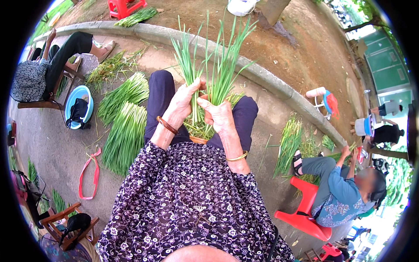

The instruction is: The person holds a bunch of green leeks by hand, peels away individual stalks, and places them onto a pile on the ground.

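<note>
Over my lap, my left hand [183,101] is closed round a small bunch of chives [185,59] with the leaves standing up and away from me. Close beside it, my right hand [219,115] grips a second, taller bunch of chives [221,72], its thumb pointing toward the left hand. The two hands nearly touch at the fingers. Pale stem ends hang below them, above loose trimmings [200,127] between my knees. Part of an orange-brown rim [198,139] shows under the trimmings; the rest of that container is hidden.
To my left lie stacked chives [124,135], a red ribbon loop [90,174] and a blue basin [80,94] holding a black bag. More chives [289,137] lie at right, near a person on a red stool [301,209]. A stone curb [266,83] curves across ahead.
</note>
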### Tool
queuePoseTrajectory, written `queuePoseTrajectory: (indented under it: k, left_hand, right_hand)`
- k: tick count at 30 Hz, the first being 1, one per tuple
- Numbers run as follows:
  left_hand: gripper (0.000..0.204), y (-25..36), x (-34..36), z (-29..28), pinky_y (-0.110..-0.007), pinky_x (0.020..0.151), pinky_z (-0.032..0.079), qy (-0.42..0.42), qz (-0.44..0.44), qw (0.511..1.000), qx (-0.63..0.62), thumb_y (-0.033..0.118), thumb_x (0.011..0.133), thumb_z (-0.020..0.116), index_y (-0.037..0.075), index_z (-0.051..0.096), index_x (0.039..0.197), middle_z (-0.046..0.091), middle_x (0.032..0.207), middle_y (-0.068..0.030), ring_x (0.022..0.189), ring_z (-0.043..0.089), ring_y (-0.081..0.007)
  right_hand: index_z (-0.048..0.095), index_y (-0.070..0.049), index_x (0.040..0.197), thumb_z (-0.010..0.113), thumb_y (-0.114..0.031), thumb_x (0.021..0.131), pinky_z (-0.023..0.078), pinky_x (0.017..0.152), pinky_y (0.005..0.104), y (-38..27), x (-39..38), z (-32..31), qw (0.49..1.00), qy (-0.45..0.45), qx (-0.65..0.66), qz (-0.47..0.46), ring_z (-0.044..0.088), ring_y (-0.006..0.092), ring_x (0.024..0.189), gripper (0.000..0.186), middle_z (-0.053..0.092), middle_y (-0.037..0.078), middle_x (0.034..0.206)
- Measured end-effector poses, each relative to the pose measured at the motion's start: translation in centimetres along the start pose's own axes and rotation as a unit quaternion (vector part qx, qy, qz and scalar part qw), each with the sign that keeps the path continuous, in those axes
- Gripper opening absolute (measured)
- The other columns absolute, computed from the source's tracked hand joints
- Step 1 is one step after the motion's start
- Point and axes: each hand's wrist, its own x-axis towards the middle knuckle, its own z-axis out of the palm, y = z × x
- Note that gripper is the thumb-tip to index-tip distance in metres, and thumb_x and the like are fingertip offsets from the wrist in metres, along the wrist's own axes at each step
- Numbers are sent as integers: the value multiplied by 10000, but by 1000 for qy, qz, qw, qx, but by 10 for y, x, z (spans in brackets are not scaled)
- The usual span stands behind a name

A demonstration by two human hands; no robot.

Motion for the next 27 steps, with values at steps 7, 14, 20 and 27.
queuePoseTrajectory:
  k: [7, 14, 20, 27]
  left_hand:
    - [204, -5, -5, 13, -293, 722, 478, 21, 22, 1000, 4, 159, 832, 526, 11, 513, 973, 549, 899, -64, 777, 548, -159]
    - [212, 0, -7, 6, -272, 639, 485, -23, -11, 1000, 4, 174, 831, 530, 5, 549, 958, 559, 878, -62, 736, 551, -148]
    - [209, 7, -12, 11, -255, 587, 480, -9, 2, 1000, 1, 160, 802, 571, 11, 556, 948, 569, 831, -62, 701, 563, -150]
    - [165, 19, -16, 8, -174, 326, 275, -5, 23, 1000, -20, 131, 794, 577, 14, 528, 899, 546, 743, -58, 413, 353, -38]
  right_hand:
    - [561, -35, 784, 663, -63, 695, 215, 299, 186, 4, 3, 0, 998, 19, -60, -14, 325, 26, 330, 137, 437, -49, 490]
    - [556, -36, 807, 613, -56, 724, 233, 298, 175, -2, 4, -10, 999, -19, 26, 18, 335, 26, 339, 103, 497, -22, 538]
    - [560, -25, 817, 633, -57, 717, 250, 296, 172, -6, 6, -13, 994, -28, 104, 4, 361, 28, 373, 128, 584, 41, 656]
    - [545, -19, 924, 601, -35, 746, 272, 293, 169, -7, 7, -16, 989, -58, 132, -21, 332, 26, 362, 187, 602, 64, 725]
